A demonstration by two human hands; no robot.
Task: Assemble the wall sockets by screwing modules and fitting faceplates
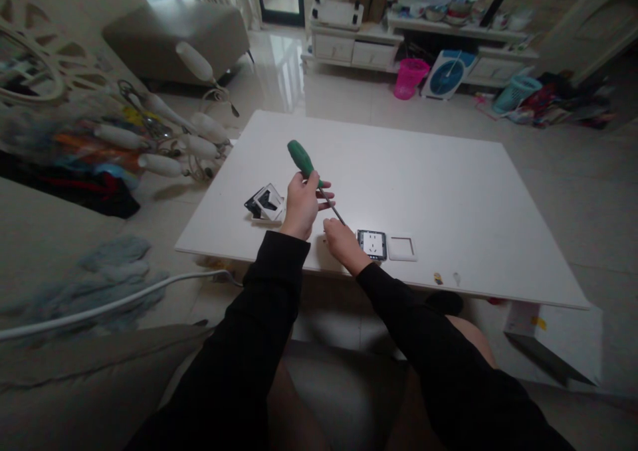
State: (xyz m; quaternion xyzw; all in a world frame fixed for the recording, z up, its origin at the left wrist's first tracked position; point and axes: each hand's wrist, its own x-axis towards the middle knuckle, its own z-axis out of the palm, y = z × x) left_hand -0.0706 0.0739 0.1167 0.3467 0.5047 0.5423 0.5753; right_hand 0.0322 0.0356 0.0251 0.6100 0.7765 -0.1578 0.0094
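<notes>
Pink basket [411,78] beside a blue-faced fan [445,74] (both near cabinets [373,55]).

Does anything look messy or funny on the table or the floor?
Yes. The pile of frames at the table's left lies crooked. The socket shows its dark edges, its likely white frame lying beside it. On the floor at right, a cloth heap lies untidily by the blue basket.

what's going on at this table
A person in black sleeves is working over a white table. The left hand holds a green-handled screwdriver, its shaft slanting down to the closed right hand. A socket plate and a white frame lie by the right hand; more frames are piled left of the hands.
</notes>
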